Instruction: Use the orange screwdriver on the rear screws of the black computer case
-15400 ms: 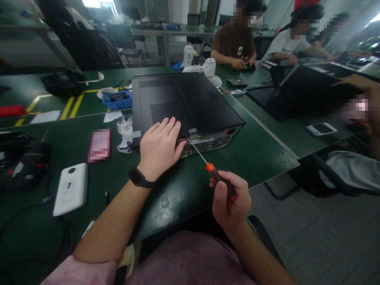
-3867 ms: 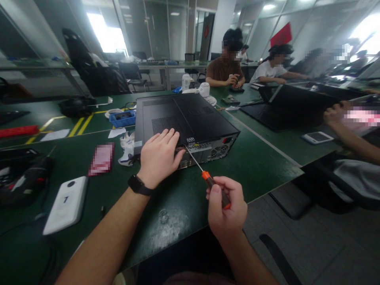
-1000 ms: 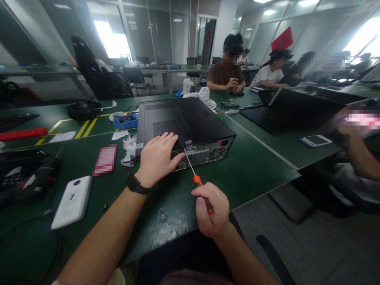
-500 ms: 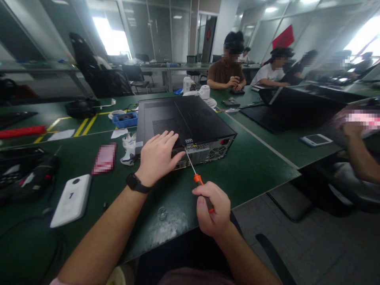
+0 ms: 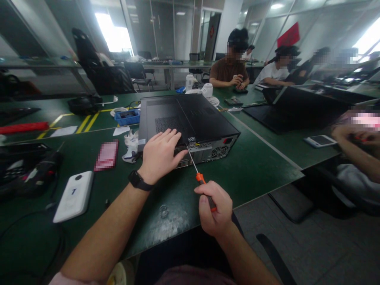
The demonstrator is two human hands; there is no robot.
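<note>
A black desktop computer case (image 5: 190,114) lies flat on the green table (image 5: 261,158), its rear panel with the fan grille turned toward me. My left hand (image 5: 160,154) rests on the top near the rear edge, fingers stretched out and thumb hanging over the edge. In my right hand (image 5: 216,208) is a screwdriver (image 5: 199,177) with an orange and dark handle. Its thin shaft points up at the rear panel's upper edge, close to my left thumb. Whether the tip sits in a screw is too small to tell.
Left of the case lie a blue tray (image 5: 127,117), crumpled white gloves (image 5: 130,146), a white phone-shaped device (image 5: 73,196) and a black power tool (image 5: 38,170). A phone (image 5: 320,141) and a large black panel (image 5: 267,116) lie to the right. Other people (image 5: 230,71) sit beyond.
The whole view has shifted slightly, so things appear a little farther right. Both hands keep their places, and the screwdriver stays at the same spot on the case.
</note>
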